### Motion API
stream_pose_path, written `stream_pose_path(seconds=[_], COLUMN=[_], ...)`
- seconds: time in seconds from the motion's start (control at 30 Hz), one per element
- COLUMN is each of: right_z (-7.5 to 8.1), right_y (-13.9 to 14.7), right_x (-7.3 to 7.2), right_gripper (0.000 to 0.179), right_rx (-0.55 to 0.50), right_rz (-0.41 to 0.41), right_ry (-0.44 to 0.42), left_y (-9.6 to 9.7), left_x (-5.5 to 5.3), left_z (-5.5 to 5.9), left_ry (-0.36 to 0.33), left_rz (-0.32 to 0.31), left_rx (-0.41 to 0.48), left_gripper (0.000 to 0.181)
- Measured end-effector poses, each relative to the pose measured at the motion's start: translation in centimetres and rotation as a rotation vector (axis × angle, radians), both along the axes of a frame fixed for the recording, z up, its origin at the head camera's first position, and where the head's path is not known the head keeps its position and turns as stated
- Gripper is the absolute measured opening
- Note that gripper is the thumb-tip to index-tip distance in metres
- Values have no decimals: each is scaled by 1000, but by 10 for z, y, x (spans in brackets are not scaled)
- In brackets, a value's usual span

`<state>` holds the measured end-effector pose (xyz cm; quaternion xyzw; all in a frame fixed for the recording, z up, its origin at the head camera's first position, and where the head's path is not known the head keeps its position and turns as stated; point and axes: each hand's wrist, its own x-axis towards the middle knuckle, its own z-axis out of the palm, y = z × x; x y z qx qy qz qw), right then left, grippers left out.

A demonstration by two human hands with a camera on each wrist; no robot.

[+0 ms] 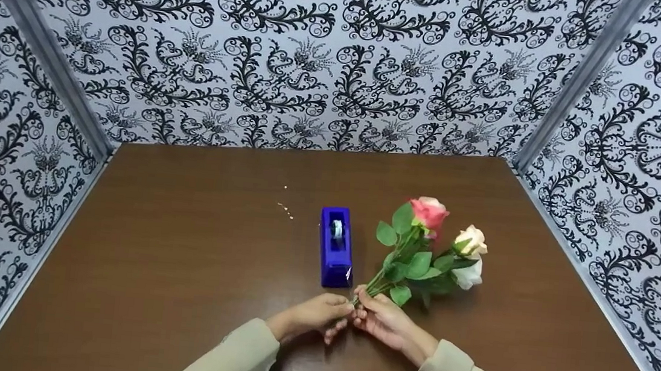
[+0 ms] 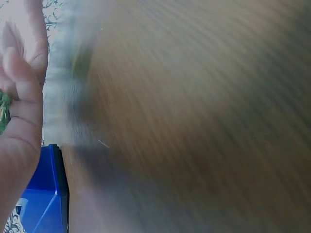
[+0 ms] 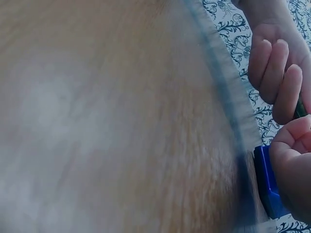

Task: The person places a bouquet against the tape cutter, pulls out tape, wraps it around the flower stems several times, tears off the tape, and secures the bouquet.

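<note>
Centrally on the smooth brown wood-grain table, a small bunch of roses is laid with its blooms pointing away from the person: one pink, one cream and one white, above broad green leaves. The thin green stems are gathered at the near end, where both hands meet. The stem ends are grasped by the right hand, fingers curled round them. The left hand is set against the same spot, fingertips pinching the stems; green is seen between its fingers in the left wrist view. Just beside the stems, to their left, a glossy blue rectangular tape dispenser stands on the table, its roll seated in the top. Both wrist views are blurred.
</note>
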<state>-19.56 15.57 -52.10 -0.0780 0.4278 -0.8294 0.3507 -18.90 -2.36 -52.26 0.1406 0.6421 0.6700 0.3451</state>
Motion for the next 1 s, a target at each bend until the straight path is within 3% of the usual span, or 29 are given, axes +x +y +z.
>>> stream_pose_path(seconds=[0.1,0.17,0.27,0.4,0.5,0.57,0.6,0.67,0.77,0.83,0.9,0.93,1.0], right_z=[1,2,5,6,5,4,4,2,0,0,-1,-1,-1], right_y=[-2,-3,-7,-14,-19,-20,-19,-17,-12,-10,-10,-11,-13], right_x=[0,0,1,3,4,4,3,2,-2,-3,-4,-4,-2], right_gripper=[25,26,28,22,10,9,9,9,9,10,11,12,13], right_rx=[-2,5,43,176,273,308,314,313,291,252,210,193,171], right_rz=[-46,-87,-160,-302,-398,-425,-426,-405,-359,-325,-308,-309,-331], right_ry=[-31,-59,-98,-85,-37,-10,-1,13,20,15,-6,-20,-51], left_y=[4,8,12,15,15,14,13,10,3,-1,-4,-5,-4], left_x=[4,7,9,12,15,15,14,10,1,-5,-8,-9,-7], left_z=[3,4,5,5,1,0,-1,0,2,4,4,4,3], left_ry=[29,108,395,837,1001,1040,1026,874,490,269,204,215,307], left_rz=[38,65,86,124,158,181,182,153,89,80,81,91,122], left_rx=[-16,-65,-241,-568,-733,-785,-766,-640,-343,-224,-182,-184,-208], left_gripper=[18,20,17,12,11,13,13,15,27,33,33,32,26])
